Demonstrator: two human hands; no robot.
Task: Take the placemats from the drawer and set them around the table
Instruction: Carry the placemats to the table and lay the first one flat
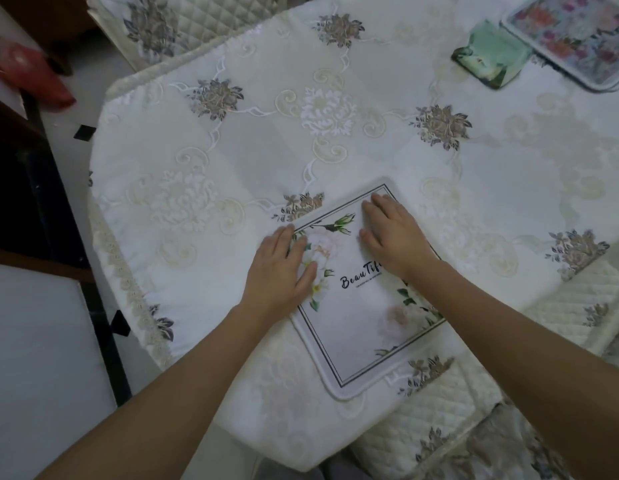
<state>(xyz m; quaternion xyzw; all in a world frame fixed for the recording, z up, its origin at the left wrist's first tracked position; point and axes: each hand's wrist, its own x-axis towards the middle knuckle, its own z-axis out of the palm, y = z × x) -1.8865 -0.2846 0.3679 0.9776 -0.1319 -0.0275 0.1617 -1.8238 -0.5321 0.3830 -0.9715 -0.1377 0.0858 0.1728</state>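
Observation:
A white placemat (356,327) with a dark line border, pale roses and the word "Beautiful" lies flat at the near edge of the table (231,150), which wears a white embroidered cloth. My left hand (283,268) rests palm down on the mat's left edge, fingers spread. Palm down on the mat's upper right part is my right hand (391,233). A colourful floral placemat (574,32) lies at the far right corner of the table.
A green patterned packet or pad (488,60) sits beside the floral mat. Quilted chair cushions show at the near right (436,417) and at the far side (197,15). Dark furniture and a red object (27,74) stand along the left.

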